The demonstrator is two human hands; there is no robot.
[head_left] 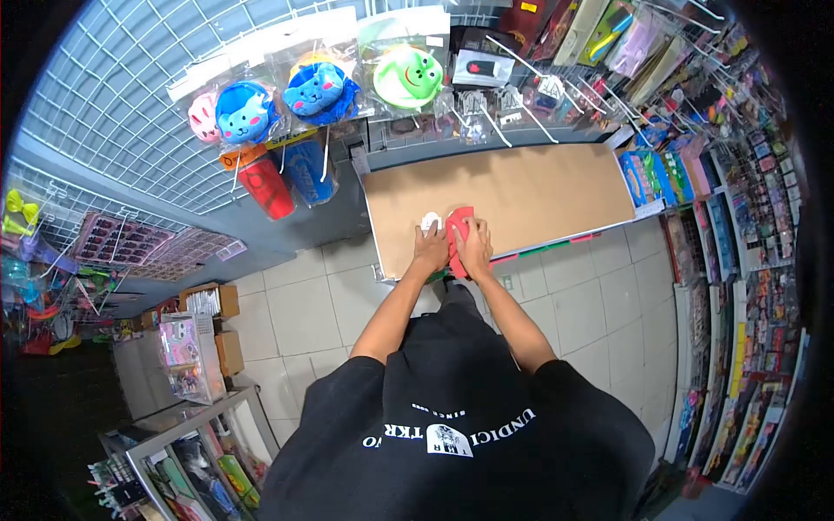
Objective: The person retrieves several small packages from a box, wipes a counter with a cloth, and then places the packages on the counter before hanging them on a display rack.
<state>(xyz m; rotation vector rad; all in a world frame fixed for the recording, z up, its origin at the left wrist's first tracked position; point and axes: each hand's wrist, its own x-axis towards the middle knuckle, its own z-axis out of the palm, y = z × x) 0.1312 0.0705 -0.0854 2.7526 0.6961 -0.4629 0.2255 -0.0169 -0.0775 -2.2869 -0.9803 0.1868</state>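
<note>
My right hand (473,245) is closed on a crumpled red cloth (459,223), which lies on the brown-covered shelf top (530,187) near its front edge. Part of the cloth hangs toward that edge. Close beside it, my left hand (429,250) rests on the same surface with its fingers stretched forward. Its fingertips meet the lower side of a small white object (431,220), whose kind I cannot make out.
Plush-faced items in plastic bags (321,87) hang on a wire grid above the shelf. Boxed goods (651,176) stand at its right end. Packed racks (756,286) line the right side. A glass display case (200,460) stands at lower left on the tiled floor (304,304).
</note>
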